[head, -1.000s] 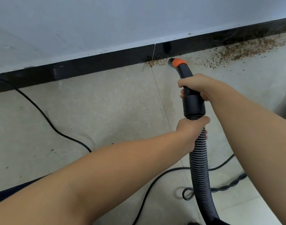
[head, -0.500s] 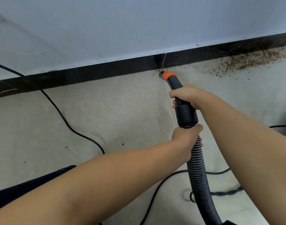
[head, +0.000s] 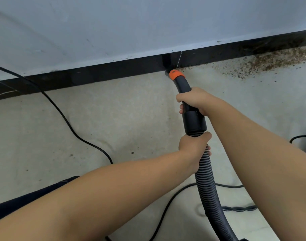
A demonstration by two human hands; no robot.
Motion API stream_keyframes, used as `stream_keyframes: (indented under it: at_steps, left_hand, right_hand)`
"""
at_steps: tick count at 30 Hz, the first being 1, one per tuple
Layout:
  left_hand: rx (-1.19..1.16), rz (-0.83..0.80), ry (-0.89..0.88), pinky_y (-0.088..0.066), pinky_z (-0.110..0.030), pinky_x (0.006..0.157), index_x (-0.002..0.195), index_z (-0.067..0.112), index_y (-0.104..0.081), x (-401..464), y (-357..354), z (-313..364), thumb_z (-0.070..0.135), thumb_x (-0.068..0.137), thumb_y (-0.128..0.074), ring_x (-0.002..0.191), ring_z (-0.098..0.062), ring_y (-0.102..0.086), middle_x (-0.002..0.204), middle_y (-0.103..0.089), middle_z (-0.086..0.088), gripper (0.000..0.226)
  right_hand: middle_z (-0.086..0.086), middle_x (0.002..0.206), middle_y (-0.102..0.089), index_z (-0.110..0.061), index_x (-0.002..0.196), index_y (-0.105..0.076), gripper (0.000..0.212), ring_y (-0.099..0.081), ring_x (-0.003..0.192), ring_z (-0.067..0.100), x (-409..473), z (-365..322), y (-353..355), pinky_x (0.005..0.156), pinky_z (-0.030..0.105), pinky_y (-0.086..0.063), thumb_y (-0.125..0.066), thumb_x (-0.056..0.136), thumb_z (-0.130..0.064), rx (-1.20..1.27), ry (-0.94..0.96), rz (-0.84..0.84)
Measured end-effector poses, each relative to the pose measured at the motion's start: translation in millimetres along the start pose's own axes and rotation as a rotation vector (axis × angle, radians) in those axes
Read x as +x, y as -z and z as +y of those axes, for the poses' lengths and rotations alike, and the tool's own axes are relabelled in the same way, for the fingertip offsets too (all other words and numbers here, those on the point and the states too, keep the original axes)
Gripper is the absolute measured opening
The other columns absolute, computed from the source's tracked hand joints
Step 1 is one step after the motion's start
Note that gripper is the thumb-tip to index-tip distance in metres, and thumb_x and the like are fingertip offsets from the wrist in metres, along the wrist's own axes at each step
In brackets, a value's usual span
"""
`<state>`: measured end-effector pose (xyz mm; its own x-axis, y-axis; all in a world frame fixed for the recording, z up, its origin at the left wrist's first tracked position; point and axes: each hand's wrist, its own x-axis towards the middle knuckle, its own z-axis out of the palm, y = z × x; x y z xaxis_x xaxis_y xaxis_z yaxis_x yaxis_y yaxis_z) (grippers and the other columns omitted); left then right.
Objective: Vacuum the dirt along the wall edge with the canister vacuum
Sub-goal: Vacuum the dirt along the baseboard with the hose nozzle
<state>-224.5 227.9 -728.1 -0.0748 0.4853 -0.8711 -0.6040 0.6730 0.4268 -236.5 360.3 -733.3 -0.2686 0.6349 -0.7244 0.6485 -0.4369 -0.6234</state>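
A black vacuum nozzle with an orange collar (head: pixel 176 75) touches the foot of the black baseboard (head: pixel 96 73) at the tile joint. My right hand (head: pixel 194 100) grips the black handle tube just behind the collar. My left hand (head: pixel 194 146) grips the ribbed grey hose (head: pixel 209 192) right below the black cuff (head: pixel 195 121). Brown dirt (head: pixel 270 62) lies along the wall edge to the right of the nozzle, thickest at the far right. The canister itself is out of view.
A black power cord (head: pixel 67 120) snakes across the pale floor tiles on the left. More black cable (head: pixel 168 206) and a twisted cord (head: pixel 239 209) lie under my arms at the bottom. A few dirt specks (head: pixel 132 152) dot the floor.
The nozzle has been pushed forward from the floor near the wall up against the baseboard, and the small dirt patch at the tile joint is gone. Both hands keep their grip.
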Motion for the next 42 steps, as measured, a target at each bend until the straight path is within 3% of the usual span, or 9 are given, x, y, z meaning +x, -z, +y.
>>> stream_keyframes:
  at_steps: [3,9,18,21,25,28,35,42]
  left_hand:
    - [0.022,-0.015,-0.001,-0.049,-0.021,0.047,0.092,0.007,-0.056,5.4,1.7,2.4,0.016,0.087,-0.064,0.054,-0.017,-0.053,0.066,-0.056,-0.006,0.014]
    - [0.068,-0.086,0.013,-0.047,-0.019,0.046,0.082,0.010,-0.054,11.8,-13.8,5.0,0.016,0.087,-0.063,0.053,-0.016,-0.052,0.065,-0.055,-0.005,0.012]
    - [0.192,-0.151,0.023,-0.047,-0.024,0.051,0.087,0.009,-0.052,30.8,-41.4,20.1,0.018,0.087,-0.066,0.053,-0.016,-0.051,0.068,-0.054,-0.006,0.016]
    - [0.192,-0.146,0.023,-0.046,-0.024,0.050,0.088,0.009,-0.051,34.6,-49.5,27.4,0.018,0.087,-0.067,0.053,-0.017,-0.051,0.067,-0.054,-0.007,0.018]
    - [0.192,-0.146,0.036,-0.047,-0.025,0.052,0.089,0.008,-0.052,35.1,-48.1,23.6,0.018,0.088,-0.067,0.053,-0.017,-0.051,0.067,-0.053,-0.007,0.018]
    - [0.165,-0.120,0.035,-0.046,-0.024,0.051,0.091,0.007,-0.052,31.4,-40.5,14.2,0.018,0.088,-0.066,0.053,-0.017,-0.050,0.068,-0.053,-0.007,0.017]
    - [0.083,-0.063,0.029,-0.046,-0.024,0.049,0.088,0.007,-0.051,19.2,-22.6,3.2,0.016,0.088,-0.064,0.052,-0.018,-0.050,0.067,-0.053,-0.007,0.015]
    - [0.012,-0.023,0.017,-0.046,-0.020,0.044,0.093,0.005,-0.053,10.0,-2.2,-1.9,0.013,0.088,-0.062,0.052,-0.018,-0.050,0.067,-0.052,-0.008,0.014]
  right_hand:
    - [0.008,0.066,-0.059,-0.009,0.088,-0.047,0.011,-0.060,0.039,0.014,5.4,1.1,2.7,0.049,0.024,-0.051,-0.056,0.084,-0.006,0.034,-0.016,0.045]
    - [0.008,0.067,-0.061,-0.005,0.107,-0.048,0.025,-0.061,0.041,0.014,11.1,9.0,29.8,0.054,0.028,-0.051,-0.058,0.085,-0.008,0.066,-0.060,0.152]
    - [0.009,0.070,-0.059,-0.004,0.107,-0.046,0.024,-0.060,0.037,0.013,25.2,20.5,77.5,0.044,0.023,-0.051,-0.058,0.086,-0.006,0.237,-0.118,0.259]
    - [0.009,0.071,-0.058,-0.005,0.102,-0.047,0.019,-0.060,0.036,0.013,28.9,17.0,88.0,0.040,0.024,-0.051,-0.058,0.086,-0.006,0.270,-0.124,0.237]
    - [0.008,0.069,-0.057,-0.007,0.091,-0.048,0.011,-0.060,0.040,0.014,29.7,19.5,85.0,0.046,0.026,-0.055,-0.058,0.086,-0.006,0.268,-0.121,0.181]
    - [0.008,0.067,-0.058,-0.007,0.093,-0.048,0.013,-0.061,0.046,0.016,28.8,23.5,72.3,0.054,0.029,-0.056,-0.059,0.085,-0.007,0.222,-0.097,0.141]
    - [0.003,0.052,-0.061,-0.009,0.093,-0.050,0.016,-0.062,0.047,0.017,19.3,16.5,42.3,0.054,0.028,-0.055,-0.060,0.081,-0.007,0.150,-0.057,0.012]
    - [0.007,0.059,-0.058,-0.009,0.090,-0.049,0.011,-0.061,0.043,0.016,7.4,5.6,7.4,0.051,0.026,-0.054,-0.057,0.083,-0.005,0.060,-0.028,-0.040]
